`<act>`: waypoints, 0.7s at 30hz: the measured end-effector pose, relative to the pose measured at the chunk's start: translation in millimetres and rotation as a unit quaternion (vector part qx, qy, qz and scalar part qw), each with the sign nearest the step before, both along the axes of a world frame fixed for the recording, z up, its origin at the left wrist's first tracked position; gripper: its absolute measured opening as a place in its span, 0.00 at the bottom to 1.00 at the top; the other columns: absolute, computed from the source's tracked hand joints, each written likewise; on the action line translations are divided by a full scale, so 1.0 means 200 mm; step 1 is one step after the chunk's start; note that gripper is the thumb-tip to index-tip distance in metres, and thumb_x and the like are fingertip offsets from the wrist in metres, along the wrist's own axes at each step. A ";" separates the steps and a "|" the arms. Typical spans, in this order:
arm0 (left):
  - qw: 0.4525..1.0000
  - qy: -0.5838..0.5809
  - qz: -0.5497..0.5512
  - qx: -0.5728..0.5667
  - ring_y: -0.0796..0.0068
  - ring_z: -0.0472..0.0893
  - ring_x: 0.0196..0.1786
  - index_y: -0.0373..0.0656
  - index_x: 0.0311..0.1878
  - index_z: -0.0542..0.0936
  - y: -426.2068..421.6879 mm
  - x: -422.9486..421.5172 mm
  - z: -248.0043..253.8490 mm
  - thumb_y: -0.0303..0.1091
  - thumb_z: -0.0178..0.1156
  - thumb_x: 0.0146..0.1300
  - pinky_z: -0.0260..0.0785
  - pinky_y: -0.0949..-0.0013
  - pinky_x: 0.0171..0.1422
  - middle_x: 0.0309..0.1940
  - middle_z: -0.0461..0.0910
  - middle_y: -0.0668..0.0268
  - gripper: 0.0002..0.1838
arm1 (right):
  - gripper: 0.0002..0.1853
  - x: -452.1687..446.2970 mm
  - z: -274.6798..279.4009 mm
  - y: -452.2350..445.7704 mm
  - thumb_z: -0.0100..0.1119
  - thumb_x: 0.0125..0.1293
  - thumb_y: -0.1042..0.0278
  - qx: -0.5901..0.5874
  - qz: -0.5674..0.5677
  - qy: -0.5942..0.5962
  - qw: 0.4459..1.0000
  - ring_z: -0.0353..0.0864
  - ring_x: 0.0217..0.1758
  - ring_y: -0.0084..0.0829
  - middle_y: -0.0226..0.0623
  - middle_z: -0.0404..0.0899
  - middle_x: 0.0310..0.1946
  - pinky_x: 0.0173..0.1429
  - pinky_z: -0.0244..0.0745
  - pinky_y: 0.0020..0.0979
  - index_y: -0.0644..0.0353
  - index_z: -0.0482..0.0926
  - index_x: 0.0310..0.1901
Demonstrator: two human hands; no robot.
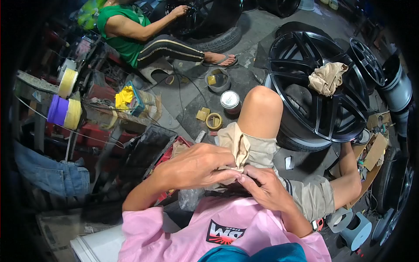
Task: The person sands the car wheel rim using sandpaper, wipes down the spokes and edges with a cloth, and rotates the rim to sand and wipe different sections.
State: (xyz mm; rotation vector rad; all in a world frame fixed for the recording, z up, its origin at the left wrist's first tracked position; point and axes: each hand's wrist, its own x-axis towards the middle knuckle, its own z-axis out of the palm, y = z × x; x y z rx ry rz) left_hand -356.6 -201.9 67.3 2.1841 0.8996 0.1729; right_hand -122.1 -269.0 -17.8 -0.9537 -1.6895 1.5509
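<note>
Both hands meet above my lap at a crumpled tan cloth (235,142), which hangs over my thigh. My left hand (203,163) pinches its near edge, thumb against fingers. Close beside it on the right, my right hand (266,185) also has thumb and fingers closed on that edge, and the fingertips nearly touch. A large black wheel rim (301,78) lies on a tire beyond my knee, with another crumpled tan cloth (328,78) on its spokes.
A co-worker in green (126,32) sits at the upper left, reaching to another black rim (192,15). A lidded can (230,100) and tape rolls (214,121) stand on the floor. Spools (67,83) hang at left; a cardboard box (376,150) sits at right.
</note>
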 end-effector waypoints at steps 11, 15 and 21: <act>0.982 -0.128 -0.123 -0.068 0.53 0.87 0.34 0.37 0.40 0.86 0.02 -0.14 0.02 0.33 0.61 0.76 0.78 0.55 0.42 0.31 0.85 0.54 0.11 | 0.12 0.22 -0.07 -0.29 0.59 0.83 0.64 -0.087 -0.078 0.025 0.993 0.79 0.27 0.25 0.31 0.82 0.29 0.32 0.72 0.31 0.64 0.84 0.45; 0.984 0.074 0.155 -0.038 0.77 0.80 0.28 0.33 0.40 0.87 0.15 -0.56 0.17 0.38 0.61 0.80 0.74 0.66 0.36 0.25 0.83 0.61 0.17 | 0.16 0.49 -0.10 -0.24 0.53 0.85 0.59 -0.096 -0.335 0.066 0.935 0.66 0.25 0.14 0.24 0.78 0.28 0.29 0.61 0.21 0.62 0.84 0.45; 0.875 0.233 0.419 -0.068 0.86 0.73 0.28 0.33 0.34 0.86 0.07 -0.93 0.33 0.38 0.69 0.75 0.67 0.74 0.31 0.23 0.79 0.73 0.17 | 0.18 0.07 0.09 -0.01 0.57 0.79 0.72 0.070 -0.081 -0.106 0.989 0.77 0.38 0.35 0.41 0.76 0.37 0.45 0.73 0.36 0.66 0.85 0.64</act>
